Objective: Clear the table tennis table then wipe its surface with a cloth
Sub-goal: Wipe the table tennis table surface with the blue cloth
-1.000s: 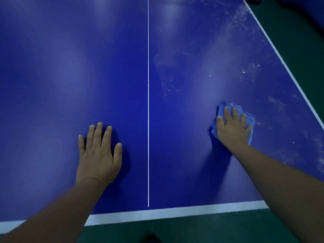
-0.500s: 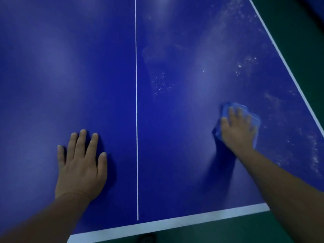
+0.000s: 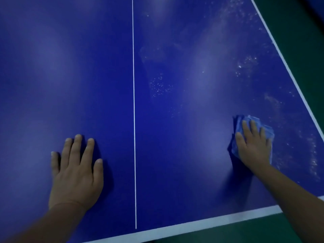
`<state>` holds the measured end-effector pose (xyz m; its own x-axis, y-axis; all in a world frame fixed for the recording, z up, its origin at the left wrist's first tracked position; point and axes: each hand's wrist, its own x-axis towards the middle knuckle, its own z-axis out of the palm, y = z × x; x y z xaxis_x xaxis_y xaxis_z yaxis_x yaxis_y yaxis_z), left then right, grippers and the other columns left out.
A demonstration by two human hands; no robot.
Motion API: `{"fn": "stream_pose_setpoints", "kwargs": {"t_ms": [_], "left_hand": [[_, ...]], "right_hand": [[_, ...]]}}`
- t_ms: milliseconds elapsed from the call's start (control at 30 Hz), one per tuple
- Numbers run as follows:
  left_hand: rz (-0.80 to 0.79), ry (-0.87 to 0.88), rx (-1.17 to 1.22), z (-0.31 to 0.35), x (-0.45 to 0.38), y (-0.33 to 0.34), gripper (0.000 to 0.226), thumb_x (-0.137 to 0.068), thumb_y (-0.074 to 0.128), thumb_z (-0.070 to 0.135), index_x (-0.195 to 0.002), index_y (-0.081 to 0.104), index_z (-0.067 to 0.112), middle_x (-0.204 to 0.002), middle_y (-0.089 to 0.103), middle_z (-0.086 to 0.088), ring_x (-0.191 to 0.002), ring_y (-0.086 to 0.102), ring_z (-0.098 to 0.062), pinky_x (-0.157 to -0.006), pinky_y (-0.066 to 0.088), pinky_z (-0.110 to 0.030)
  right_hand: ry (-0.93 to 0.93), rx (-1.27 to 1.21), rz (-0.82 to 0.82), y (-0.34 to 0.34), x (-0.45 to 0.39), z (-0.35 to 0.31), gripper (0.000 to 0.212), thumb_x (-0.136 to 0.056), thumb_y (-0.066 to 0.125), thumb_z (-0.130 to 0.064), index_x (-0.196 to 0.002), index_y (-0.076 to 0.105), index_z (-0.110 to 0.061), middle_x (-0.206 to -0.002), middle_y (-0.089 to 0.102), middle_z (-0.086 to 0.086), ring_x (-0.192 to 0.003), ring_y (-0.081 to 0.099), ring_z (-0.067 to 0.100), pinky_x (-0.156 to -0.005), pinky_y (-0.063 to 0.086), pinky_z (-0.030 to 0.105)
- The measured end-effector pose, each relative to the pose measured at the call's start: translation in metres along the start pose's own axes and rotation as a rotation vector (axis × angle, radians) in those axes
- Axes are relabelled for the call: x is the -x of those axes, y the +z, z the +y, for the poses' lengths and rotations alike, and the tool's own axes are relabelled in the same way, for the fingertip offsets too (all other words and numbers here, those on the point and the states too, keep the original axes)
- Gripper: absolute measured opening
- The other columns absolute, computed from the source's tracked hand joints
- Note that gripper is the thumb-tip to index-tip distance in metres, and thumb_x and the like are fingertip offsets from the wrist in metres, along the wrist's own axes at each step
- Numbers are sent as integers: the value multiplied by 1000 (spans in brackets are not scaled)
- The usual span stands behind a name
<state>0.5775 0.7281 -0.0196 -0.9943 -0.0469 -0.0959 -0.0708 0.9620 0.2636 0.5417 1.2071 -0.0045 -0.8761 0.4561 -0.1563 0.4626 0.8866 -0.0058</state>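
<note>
The blue table tennis table fills the view, with a white centre line and white edge lines. My left hand lies flat on the surface left of the centre line, fingers straight. My right hand presses flat on a crumpled blue cloth near the table's right side. The cloth shows around my fingers; most of it is hidden under my palm. White dusty specks dot the right half, thicker along the right edge.
Green floor lies beyond the table's right edge and below the near white end line. No other objects show on the table.
My right hand has slid the cloth toward the right edge and slightly nearer to me. My left hand stays flat on the table; the view has shifted.
</note>
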Motion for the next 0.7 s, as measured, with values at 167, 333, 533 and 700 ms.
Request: {"fn": "stream_pose_setpoints", "kwargs": {"t_ms": [167, 333, 533, 700], "left_hand": [[-13, -1, -7, -1, 0, -1, 68, -97, 17, 47, -153, 35, 12, -163, 23, -11, -153, 6, -25, -122, -1, -50], [-17, -4, -7, 2, -1, -3, 69, -97, 16, 47, -153, 35, 12, -163, 23, -11, -153, 7, -25, -122, -1, -50], [-28, 4, -12, 2, -1, -4, 68, -96, 17, 46, -153, 33, 12, -163, 22, -11, -153, 6, -25, -122, -1, -50], [-27, 1, -4, 1, -1, -3, 68, -96, 18, 46, -153, 33, 12, -163, 22, -11, -153, 6, -25, -123, -1, -50]], "right_hand": [[-793, 135, 65, 16, 65, -64, 60, -99, 30, -54, -153, 33, -27, -161, 27, 5, -148, 23, 42, -109, 27, 70], [-1423, 101, -5, 30, 82, -153, 57, -103, 37, -53, -156, 27, -34, -166, 15, -4, -153, 6, 34, -118, 7, 63], [-957, 148, 102, 11, -24, -172, 53, -101, 30, -47, -151, 25, -32, -162, 25, 4, -149, 20, 40, -117, 18, 63], [137, -154, 45, -18, -93, -131, 58, -103, 27, -49, -157, 18, -33, -166, 9, -2, -151, 5, 35, -117, 7, 65]]}}
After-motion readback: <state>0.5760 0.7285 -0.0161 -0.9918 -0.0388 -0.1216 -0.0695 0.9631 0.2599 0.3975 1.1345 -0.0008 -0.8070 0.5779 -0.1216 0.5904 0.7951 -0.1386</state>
